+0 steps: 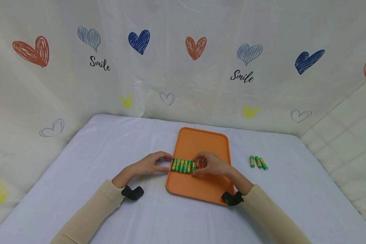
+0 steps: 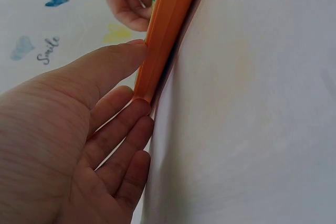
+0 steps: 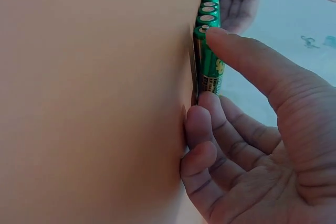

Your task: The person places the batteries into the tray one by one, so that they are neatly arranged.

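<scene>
Battery row (image 1: 181, 166), on orange tray (image 1: 198, 188) — alignment seemingly in hand.
Head: three spare batteries (image 1: 258, 162) right of tray; left hand (image 1: 152, 164) loosely spread, grasping nothing. Left wrist: relaxed fingers (image 2: 137, 135) against tray. Right wrist: right hand (image 3: 262, 145) pinches end battery (image 3: 211, 59) — next likely calls for a gentle sideways nudge.

Free far end of orange tray (image 1: 204, 138), battery row (image 1: 185, 166) blocking mid-left

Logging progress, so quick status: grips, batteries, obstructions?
Right grip pinches right-end battery. Left grip at tray's left edge. Battery row on tray, three more batteries off to its right; nothing seen blocking.
</scene>
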{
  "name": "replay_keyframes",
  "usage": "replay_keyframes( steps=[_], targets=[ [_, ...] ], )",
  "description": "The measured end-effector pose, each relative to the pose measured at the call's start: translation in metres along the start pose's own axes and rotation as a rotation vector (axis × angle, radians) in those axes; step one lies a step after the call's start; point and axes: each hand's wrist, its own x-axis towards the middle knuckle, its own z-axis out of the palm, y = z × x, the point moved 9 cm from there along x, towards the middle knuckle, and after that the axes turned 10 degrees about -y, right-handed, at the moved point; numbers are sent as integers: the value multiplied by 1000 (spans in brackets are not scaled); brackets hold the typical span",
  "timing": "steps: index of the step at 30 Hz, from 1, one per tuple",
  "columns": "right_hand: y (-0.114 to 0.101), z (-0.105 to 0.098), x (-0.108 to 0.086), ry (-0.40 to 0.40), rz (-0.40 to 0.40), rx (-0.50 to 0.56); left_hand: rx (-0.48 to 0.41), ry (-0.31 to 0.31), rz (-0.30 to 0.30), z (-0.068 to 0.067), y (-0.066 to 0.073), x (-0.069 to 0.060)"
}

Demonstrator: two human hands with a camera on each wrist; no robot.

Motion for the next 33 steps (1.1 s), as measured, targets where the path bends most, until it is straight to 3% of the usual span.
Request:
replay_keyframes(
  steps=[10, 17, 33],
  targets=[
    [0, 0, 0, -11, 11, 23, -19, 2, 8, 0, 1, 3],
    [-4, -2, -3, -18, -47, 64, -8, -3, -6, 0, 1, 4],
    [-5, -12, -10, 34, -67, 52, 18, 5, 3, -1, 0, 0]
  ],
)
